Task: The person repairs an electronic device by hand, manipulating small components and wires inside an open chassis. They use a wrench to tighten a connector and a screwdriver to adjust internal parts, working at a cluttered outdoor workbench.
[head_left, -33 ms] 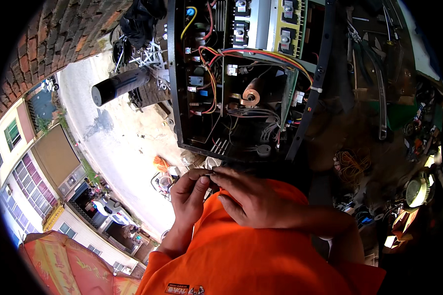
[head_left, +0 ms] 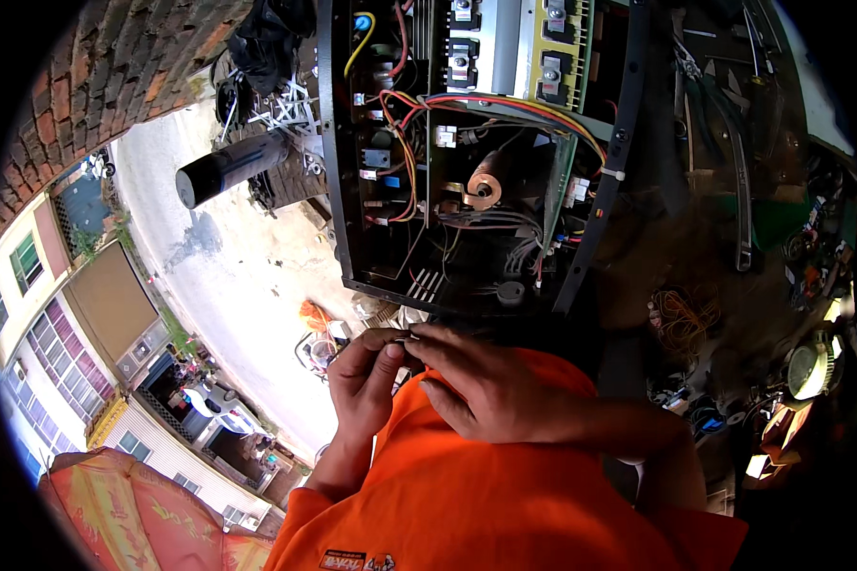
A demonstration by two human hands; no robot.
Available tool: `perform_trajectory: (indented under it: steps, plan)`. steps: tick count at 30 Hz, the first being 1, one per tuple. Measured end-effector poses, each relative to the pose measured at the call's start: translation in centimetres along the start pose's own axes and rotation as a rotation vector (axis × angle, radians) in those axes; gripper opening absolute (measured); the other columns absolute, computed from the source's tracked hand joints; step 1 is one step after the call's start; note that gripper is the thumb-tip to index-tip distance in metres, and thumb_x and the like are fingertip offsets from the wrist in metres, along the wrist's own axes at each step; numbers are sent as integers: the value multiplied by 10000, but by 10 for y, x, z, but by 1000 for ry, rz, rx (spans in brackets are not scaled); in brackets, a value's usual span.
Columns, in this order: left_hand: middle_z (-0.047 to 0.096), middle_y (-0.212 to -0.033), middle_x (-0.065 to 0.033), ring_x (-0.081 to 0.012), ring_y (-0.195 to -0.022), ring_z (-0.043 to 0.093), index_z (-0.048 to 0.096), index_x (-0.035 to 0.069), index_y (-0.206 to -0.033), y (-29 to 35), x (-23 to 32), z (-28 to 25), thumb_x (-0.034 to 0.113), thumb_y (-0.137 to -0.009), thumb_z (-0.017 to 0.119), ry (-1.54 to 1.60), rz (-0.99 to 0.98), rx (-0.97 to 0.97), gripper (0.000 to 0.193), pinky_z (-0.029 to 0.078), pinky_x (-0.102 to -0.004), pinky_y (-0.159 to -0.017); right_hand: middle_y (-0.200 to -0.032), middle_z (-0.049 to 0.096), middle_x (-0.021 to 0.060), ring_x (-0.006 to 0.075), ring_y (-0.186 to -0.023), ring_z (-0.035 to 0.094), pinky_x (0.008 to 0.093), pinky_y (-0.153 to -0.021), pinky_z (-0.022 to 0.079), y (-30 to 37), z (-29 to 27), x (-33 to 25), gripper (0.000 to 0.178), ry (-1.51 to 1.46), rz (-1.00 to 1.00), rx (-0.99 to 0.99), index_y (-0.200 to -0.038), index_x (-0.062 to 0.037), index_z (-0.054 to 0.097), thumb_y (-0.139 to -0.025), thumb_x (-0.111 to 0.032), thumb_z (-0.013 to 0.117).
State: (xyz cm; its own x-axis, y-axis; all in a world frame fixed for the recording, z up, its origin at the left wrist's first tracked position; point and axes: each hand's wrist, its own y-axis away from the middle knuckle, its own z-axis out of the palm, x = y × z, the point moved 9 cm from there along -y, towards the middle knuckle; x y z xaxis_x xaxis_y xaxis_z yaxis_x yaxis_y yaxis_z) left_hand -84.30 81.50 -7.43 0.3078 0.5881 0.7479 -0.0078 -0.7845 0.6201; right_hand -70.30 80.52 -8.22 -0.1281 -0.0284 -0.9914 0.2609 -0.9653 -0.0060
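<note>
My left hand (head_left: 360, 381) is closed in a pinch in front of my orange shirt. Between its thumb and forefinger is a tiny thing, too small to name. My right hand (head_left: 490, 385) reaches across from the right, its fingers extended and its thumb held apart from them. Its fingertips meet the left fingertips at the small thing. Just beyond both hands stands an opened electrical machine in a black metal frame (head_left: 335, 190). Inside it are coloured wires (head_left: 505, 98), a copper-coloured coil (head_left: 484, 190) and a green circuit board (head_left: 560, 186).
A dark spray can (head_left: 229, 169) lies on a cluttered wooden stand at the left. Long-handled pliers (head_left: 728, 143) and other tools lie at the right, above a bundle of orange wire (head_left: 684, 319). A brick wall (head_left: 95, 86) rises far left.
The view has shifted very slightly. Both hands keep the same place and hold.
</note>
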Motion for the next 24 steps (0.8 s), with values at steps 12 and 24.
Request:
perform_trajectory:
  steps: [12, 24]
  plan:
    - [658, -888, -106, -142, -791, 626, 579, -69, -1070, -20, 1, -16, -27, -887, 581, 132, -110, -202, 188, 513, -260, -738, -1091, 559, 195, 303, -923, 609, 346, -746, 524, -10, 7, -1, 419, -99, -28, 121, -1176, 48, 529, -811, -83, 685]
    - [642, -828, -53, -114, -732, 609, 602, -12, -955, -187, 3, -107, 86, -892, 624, -378, 219, -170, 119, 487, -243, -674, -930, 619, 175, 281, -789, 630, 326, -664, 510, -12, 37, -2, 213, 117, 113, 416, -1032, 43, 593, -842, -44, 635]
